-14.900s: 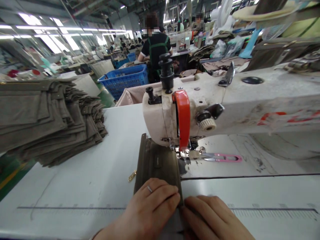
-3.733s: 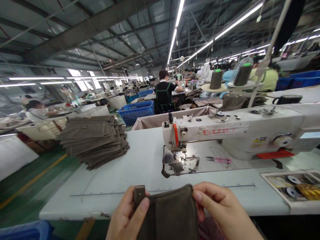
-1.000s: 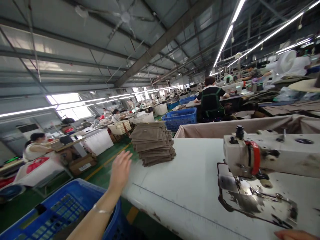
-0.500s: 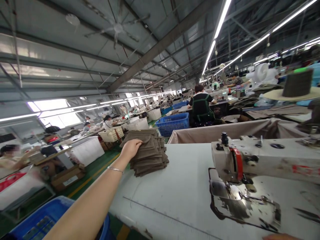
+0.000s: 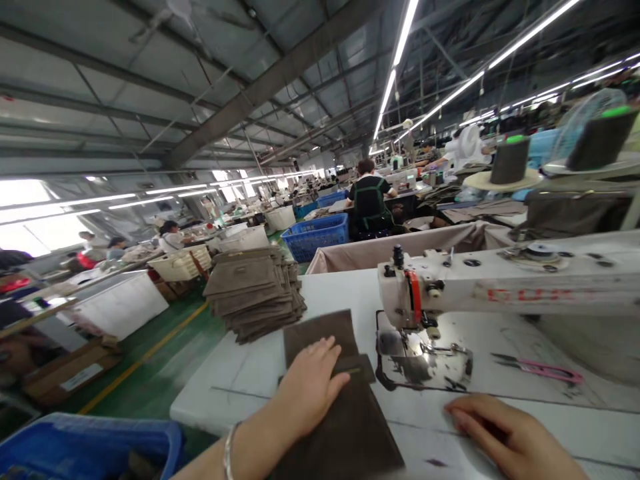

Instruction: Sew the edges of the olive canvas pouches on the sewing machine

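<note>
My left hand [image 5: 307,387] lies flat, fingers spread, on a grey-brown fabric piece [image 5: 345,427] stretched across the white sewing table [image 5: 240,380]. A second dark panel [image 5: 320,330] shows just beyond my fingers. My right hand [image 5: 505,437] rests palm down on the table at the lower right, holding nothing, in front of the sewing machine [image 5: 480,287]. The needle plate [image 5: 425,353] is bare, a little right of my left hand. A stack of the same fabric pieces [image 5: 253,293] sits at the table's far left.
Pink thread snips [image 5: 540,368] lie right of the needle plate. Thread cones [image 5: 510,160] stand behind the machine. A blue crate [image 5: 85,447] sits at the lower left below the table edge, another blue basket [image 5: 317,237] farther back. A person [image 5: 369,197] sits at a station ahead.
My left hand has come back from the stack with a fabric piece and now presses it flat on the table in front of the machine. My right hand has come into view.
</note>
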Available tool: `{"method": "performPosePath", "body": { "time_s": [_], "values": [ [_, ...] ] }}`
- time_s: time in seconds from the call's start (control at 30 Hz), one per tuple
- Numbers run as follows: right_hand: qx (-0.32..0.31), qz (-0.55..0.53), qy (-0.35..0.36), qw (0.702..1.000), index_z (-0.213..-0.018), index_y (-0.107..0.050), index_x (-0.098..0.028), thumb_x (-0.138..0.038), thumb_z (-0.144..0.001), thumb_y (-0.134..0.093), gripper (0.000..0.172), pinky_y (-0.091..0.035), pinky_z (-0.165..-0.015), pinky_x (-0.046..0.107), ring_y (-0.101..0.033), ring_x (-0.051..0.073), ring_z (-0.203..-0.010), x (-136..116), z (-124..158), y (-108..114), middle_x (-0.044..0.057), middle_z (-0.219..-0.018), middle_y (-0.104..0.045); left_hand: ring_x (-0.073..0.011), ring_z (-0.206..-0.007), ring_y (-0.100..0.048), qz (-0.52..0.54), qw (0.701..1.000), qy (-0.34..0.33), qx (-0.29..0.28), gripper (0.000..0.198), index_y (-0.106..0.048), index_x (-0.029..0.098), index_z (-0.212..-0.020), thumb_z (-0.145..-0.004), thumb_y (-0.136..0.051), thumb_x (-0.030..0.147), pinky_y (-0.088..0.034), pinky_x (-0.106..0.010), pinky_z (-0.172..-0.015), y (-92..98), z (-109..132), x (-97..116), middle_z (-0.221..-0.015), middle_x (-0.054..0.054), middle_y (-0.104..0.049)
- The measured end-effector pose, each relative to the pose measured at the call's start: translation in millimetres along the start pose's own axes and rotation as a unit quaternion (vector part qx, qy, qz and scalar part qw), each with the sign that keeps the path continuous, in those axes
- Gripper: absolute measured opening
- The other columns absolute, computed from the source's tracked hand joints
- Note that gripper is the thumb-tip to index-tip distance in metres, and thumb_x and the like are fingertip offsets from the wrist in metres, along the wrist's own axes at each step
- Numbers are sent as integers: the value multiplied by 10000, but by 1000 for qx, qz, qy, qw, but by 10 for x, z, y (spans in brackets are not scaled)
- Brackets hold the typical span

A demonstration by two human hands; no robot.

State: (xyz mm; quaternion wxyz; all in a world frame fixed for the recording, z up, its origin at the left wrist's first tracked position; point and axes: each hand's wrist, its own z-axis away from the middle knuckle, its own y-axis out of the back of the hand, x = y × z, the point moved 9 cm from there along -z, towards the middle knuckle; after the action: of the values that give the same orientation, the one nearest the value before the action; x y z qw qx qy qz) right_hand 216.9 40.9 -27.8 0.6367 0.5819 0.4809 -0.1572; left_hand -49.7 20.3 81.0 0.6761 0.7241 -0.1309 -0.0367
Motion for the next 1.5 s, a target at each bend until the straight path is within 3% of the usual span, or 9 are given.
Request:
{"method": "performPosePath", "body": {
  "time_s": [0.07,0.17,0.47,0.6,0.73,0.87,1.07,1.3,1.5],
  "values": [
    [3,14,8,1000,-970,-695,-274,-460,-937,-469,294,-489,-881,349,-625,236,-957,-98,12,12,37,-1003,-695,-326,-1295,-445,16,999,22,-19,522,-541,124,-1308,-850,-627,358,-337,-452,-1081,-454,18,-73,-1405,-166,-492],
    [11,42,28,999,-954,-680,-247,-407,-949,-458,274,-472,-851,362,-611,230,-914,-244,24,18,51,-959,-683,-337,-1284,-437,36,999,36,-1,507,-563,135,-1282,-834,-633,363,-322,-467,-1075,-668,-6,-150,-1376,-169,-506],
    [-2,27,49,998,-913,-683,-224,-340,-899,-556,173,-432,-855,346,-579,220,-938,-832,-5,-357,46,-947,-645,-223,-839,-528,135,991,6,2,158,-537,186,-748,-633,-591,92,-407,-340,-778,-446,-135,76,-817,-29,-560],
    [19,-33,25,999,-914,-642,-222,-320,-858,-624,115,-403,-955,356,-526,234,-1104,-964,79,-357,62,-1158,-597,-155,-695,-541,225,974,-6,-41,224,-535,192,-878,-685,-524,80,-413,-251,-637,-352,49,325,-726,21,-548],
    [40,-72,38,996,-795,-602,-221,-289,-885,-592,113,-366,-1001,362,-487,221,-1159,-1133,190,-163,41,-1197,-576,-176,-895,-604,480,871,-1,-105,297,-560,184,-1130,-833,-551,187,-461,-258,-779,-233,308,623,-939,-30,-634],
    [8,-62,48,997,-809,-598,-233,-314,-895,-583,119,-389,-937,351,-533,212,-1072,-1239,269,-84,15,-1092,-625,-210,-916,-615,629,766,60,-117,260,-645,161,-1045,-816,-676,279,-463,-289,-807,-233,452,709,-965,-68,-672],
    [-17,-19,3,1000,-786,-622,-247,-341,-878,-589,135,-411,-815,335,-575,202,-891,-1195,345,-67,-10,-890,-658,-201,-853,-630,622,772,108,-78,233,-711,169,-965,-752,-751,252,-474,-269,-767,-295,501,688,-910,-64,-708],
    [8,-33,-50,998,-719,-653,-276,-407,-822,-637,167,-435,-792,307,-591,196,-875,-1084,392,40,-29,-882,-678,-186,-837,-641,681,716,142,-59,194,-728,158,-951,-767,-746,217,-484,-262,-765,-409,556,681,-912,-74,-724],
    [21,-21,-67,997,-659,-608,-254,-418,-800,-629,217,-440,-746,316,-586,202,-814,-1084,382,42,-17,-803,-669,-169,-805,-615,670,726,145,-49,163,-731,165,-926,-791,-736,257,-475,-258,-762,-440,589,671,-866,-51,-707]
  ]
}}
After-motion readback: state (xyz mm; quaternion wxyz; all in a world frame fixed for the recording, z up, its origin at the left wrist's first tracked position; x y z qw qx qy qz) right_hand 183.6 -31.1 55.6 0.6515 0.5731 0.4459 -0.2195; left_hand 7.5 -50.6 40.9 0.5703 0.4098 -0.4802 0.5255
